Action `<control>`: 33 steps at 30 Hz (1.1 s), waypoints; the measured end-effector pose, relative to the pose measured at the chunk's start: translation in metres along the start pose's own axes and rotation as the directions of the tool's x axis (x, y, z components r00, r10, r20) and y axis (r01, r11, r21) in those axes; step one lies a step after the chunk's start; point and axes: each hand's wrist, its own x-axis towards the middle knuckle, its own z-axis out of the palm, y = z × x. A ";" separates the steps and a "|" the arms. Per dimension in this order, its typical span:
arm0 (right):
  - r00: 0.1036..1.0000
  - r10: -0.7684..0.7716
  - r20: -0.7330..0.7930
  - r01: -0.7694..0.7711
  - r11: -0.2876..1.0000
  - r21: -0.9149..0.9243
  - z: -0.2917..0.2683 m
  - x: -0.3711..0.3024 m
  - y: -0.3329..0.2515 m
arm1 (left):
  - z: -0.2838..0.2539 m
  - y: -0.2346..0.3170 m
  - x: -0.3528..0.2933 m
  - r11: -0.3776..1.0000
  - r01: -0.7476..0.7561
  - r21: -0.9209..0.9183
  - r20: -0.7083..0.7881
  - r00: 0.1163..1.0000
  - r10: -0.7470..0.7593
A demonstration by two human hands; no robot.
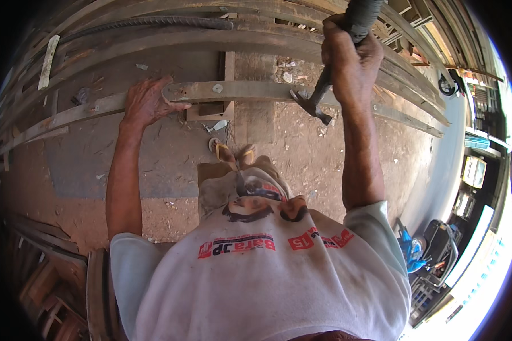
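My left hand (148,101) grips a long wooden batten (256,91) that runs crosswise in front of me, its thumb stretched along the near edge. A small pale patch (217,88) shows on the batten's top to the right of that hand. Raised on the right, my right hand (354,63) is closed round the handle of a claw hammer (311,107). Dark wrapping covers the handle's upper end. The hammer's metal head hangs over the batten; whether it touches the wood I cannot tell.
Beyond the batten lie several long timber beams (256,41), with a ribbed dark bar (170,21) on top. A wooden frame (229,74) stands beneath the batten. Wood pieces (54,295) are stacked at lower left. A blue motorbike (415,250) stands at right by the road.
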 end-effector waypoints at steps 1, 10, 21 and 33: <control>1.000 0.008 -0.010 -0.010 0.966 -0.258 0.012 -0.006 -0.009 | -0.005 0.001 0.002 1.000 0.026 -0.003 0.031 0.999 -0.026; 0.588 0.041 0.808 0.089 0.989 -0.115 0.050 -0.002 -0.005 | -0.008 0.004 0.005 0.998 0.061 0.027 0.096 0.993 -0.064; 0.818 -0.146 0.557 0.062 0.984 0.167 0.012 0.037 -0.003 | 0.011 -0.004 -0.003 1.000 0.022 -0.017 -0.087 0.996 -0.024; 0.996 -0.018 -0.082 0.051 0.906 0.421 -0.088 0.021 -0.022 | 0.019 -0.006 0.007 0.999 -0.018 0.037 -0.160 0.987 0.024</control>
